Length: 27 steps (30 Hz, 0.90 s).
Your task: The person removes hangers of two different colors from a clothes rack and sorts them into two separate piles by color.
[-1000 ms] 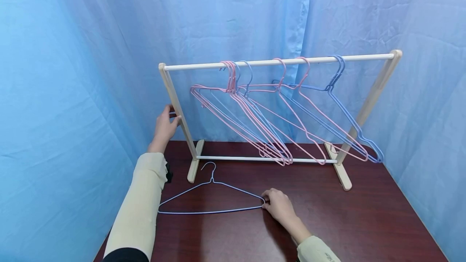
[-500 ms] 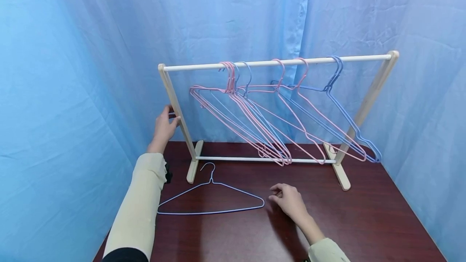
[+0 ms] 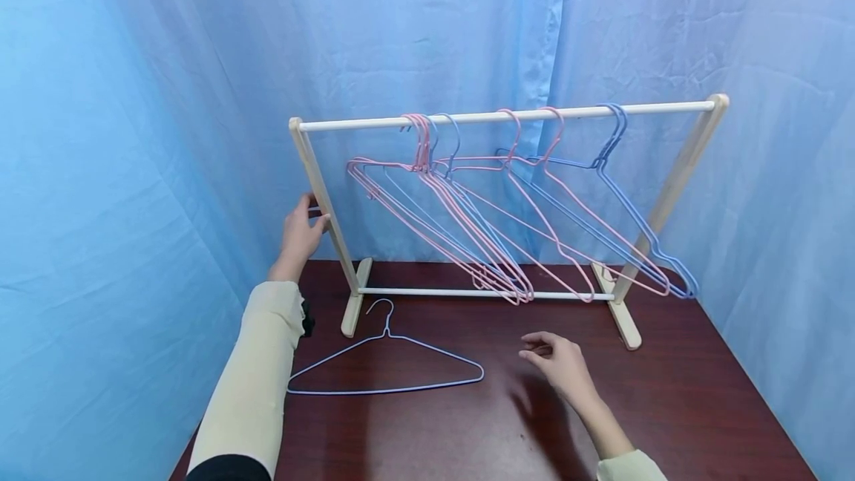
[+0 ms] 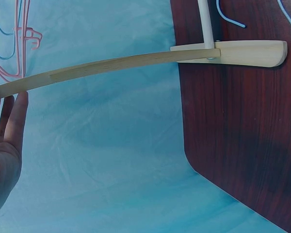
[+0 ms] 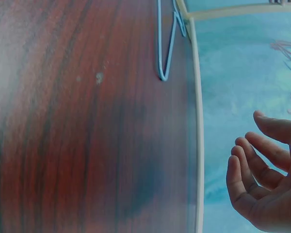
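Note:
My left hand (image 3: pixel 300 232) holds the left wooden post of a clothes rack (image 3: pixel 317 184); in the left wrist view its fingertips (image 4: pixel 20 104) meet the post's edge. A blue hanger (image 3: pixel 387 392) lies flat on the table in front of the rack, its hook toward the rack's left foot. To the right of this hanger, my right hand (image 3: pixel 561 362) is raised off the table and holds nothing. In the right wrist view the fingers (image 5: pixel 254 162) are loosely bent, with the thumb apart from them.
Several pink hangers (image 3: pixel 534 203) and blue hangers (image 3: pixel 631 206) hang from the rack's white top rail (image 3: pixel 374 123). The rack's right foot (image 3: pixel 624 325) stands on the dark red-brown table (image 3: pixel 675 392). Blue curtains (image 3: pixel 167 169) surround the table.
My right hand has let go of the right corner of the lying blue hanger and moved away to the right. The left hand stays on the post.

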Motion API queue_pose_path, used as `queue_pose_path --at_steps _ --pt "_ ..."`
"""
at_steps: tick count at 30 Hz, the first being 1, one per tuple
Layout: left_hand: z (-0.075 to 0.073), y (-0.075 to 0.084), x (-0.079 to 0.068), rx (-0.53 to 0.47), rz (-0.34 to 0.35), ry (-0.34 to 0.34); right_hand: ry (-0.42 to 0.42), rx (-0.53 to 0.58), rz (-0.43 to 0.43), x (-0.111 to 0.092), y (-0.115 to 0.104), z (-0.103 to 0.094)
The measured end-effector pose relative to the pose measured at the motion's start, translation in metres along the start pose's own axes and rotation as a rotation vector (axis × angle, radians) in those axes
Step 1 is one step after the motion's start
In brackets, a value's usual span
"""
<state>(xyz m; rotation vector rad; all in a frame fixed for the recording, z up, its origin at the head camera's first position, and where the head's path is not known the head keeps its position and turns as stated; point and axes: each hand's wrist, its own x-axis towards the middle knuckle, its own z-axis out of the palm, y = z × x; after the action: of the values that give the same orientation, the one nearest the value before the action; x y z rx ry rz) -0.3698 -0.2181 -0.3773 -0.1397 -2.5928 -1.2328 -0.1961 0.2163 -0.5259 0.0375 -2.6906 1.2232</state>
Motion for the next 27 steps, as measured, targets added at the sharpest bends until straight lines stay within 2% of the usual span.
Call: queue_pose_path --at_steps 16,22,27 --pt "0.0 -0.003 0.001 -0.004 0.009 0.004 0.143 -0.006 -0.004 -0.006 0.024 -0.059" --pt "0.0 -0.002 0.001 0.002 0.004 -0.001 0.178 -0.069 0.081 -0.01 0.041 -0.085" --pt "0.001 -0.002 0.002 0.006 0.004 -0.003 0.214 -0.062 0.152 -0.014 0.05 -0.111"
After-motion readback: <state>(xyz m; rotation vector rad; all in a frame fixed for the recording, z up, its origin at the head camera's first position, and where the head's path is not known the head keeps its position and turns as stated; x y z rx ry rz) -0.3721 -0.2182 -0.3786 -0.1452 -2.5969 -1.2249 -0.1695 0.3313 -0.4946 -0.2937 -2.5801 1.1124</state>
